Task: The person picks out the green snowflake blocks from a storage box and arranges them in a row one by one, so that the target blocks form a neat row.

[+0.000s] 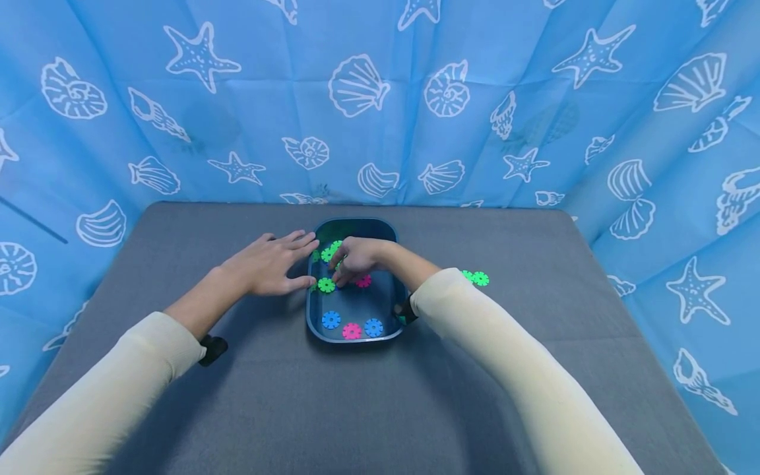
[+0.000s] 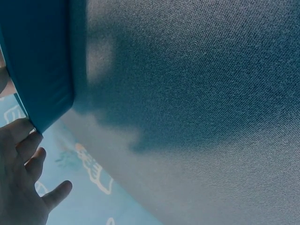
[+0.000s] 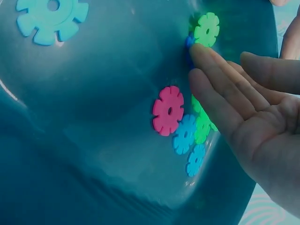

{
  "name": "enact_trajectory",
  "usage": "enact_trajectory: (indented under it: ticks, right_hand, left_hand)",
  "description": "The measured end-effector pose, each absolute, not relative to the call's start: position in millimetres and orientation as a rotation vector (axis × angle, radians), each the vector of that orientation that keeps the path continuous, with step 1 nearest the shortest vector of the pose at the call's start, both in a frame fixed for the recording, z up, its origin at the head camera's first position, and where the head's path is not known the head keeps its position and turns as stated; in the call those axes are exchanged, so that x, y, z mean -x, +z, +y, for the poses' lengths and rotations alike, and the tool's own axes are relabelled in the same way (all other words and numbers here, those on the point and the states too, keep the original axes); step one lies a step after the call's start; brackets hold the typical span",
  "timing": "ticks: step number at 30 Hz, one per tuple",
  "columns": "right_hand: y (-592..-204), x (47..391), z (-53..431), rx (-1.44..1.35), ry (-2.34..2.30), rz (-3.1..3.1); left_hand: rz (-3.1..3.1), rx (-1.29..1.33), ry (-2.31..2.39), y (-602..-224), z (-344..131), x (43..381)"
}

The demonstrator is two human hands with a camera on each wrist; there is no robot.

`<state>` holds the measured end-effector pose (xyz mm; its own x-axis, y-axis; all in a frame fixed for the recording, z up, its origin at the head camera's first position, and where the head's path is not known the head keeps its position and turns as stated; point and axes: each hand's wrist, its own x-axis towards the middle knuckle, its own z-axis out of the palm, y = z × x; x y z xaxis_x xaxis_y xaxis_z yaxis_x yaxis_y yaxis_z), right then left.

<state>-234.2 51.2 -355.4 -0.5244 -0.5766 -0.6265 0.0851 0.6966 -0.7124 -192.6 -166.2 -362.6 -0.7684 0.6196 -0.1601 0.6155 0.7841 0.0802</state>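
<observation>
My right hand (image 1: 359,259) reaches down into a dark blue tray (image 1: 351,340) holding notched plastic discs. In the right wrist view its fingers are extended, with fingertips touching or just over a dark blue disc (image 3: 189,50) beside a green disc (image 3: 206,30). Nothing shows gripped in it. Beneath the fingers, more green discs are partly hidden; a pink disc (image 3: 168,111) and a light blue disc (image 3: 184,134) lie near them. My left hand (image 1: 273,265) is spread at the tray's left rim, fingers relaxed; the left wrist view shows fingertips at the tray's edge.
Two green discs (image 1: 477,278) lie on the grey table (image 1: 261,409) right of the tray, partly behind the right sleeve. Blue discs (image 1: 331,320) and a pink disc (image 1: 351,330) lie along the tray's near side. A blue shell-patterned curtain (image 1: 255,119) hangs behind the table.
</observation>
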Motion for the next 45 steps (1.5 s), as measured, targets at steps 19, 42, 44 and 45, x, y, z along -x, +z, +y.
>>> enact_trajectory:
  ticks: [19,42,44,45]
  right_hand:
    - [-360,226,41,0.41,-0.808,1.86]
    - [-345,210,36,0.374,-0.66,1.846]
    - [-345,209,35,0.379,-0.661,1.836]
    - [-345,210,35,0.382,-0.661,1.83]
  left_hand:
    - [2.781,-0.967,0.059,-361,-166,192]
    - [2.797,-1.006,0.068,-364,-169,193]
    - [2.798,-1.003,0.066,-363,-169,193]
    - [2.799,-1.002,0.064,-363,-169,193]
